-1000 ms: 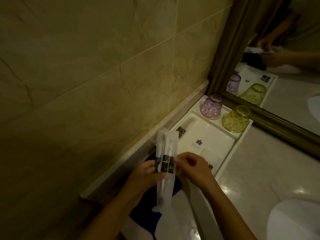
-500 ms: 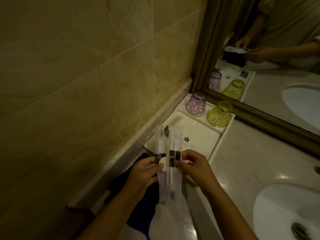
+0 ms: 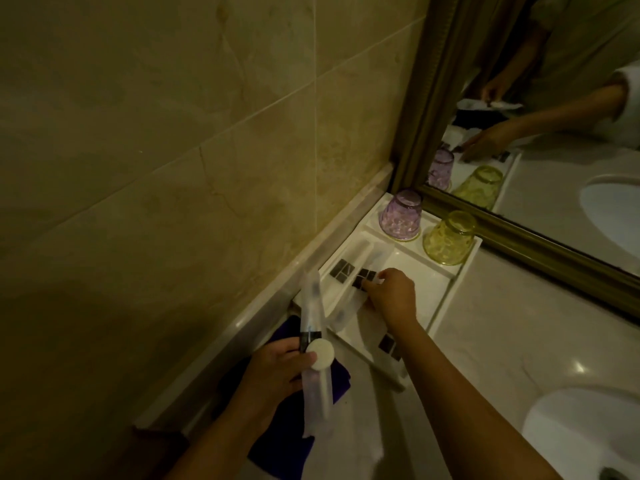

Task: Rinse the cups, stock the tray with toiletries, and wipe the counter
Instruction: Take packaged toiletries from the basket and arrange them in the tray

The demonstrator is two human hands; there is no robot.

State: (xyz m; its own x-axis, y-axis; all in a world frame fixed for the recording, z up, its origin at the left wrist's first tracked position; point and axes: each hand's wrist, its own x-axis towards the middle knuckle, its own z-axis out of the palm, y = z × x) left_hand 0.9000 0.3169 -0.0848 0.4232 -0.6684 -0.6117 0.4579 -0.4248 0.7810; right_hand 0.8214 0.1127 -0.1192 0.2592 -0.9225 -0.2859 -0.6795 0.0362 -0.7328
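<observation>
Packet [image 3: 360, 289] under right hand [image 3: 393, 296], label unreadable

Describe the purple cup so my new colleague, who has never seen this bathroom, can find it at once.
Find the gold-framed mirror above the counter; below its corner, a white tray sits against the tiled wall. The purple cup stands upside down in the tray's far compartment, wall side. Its neighbour, the yellow cup, sits nearer the sink.
</observation>
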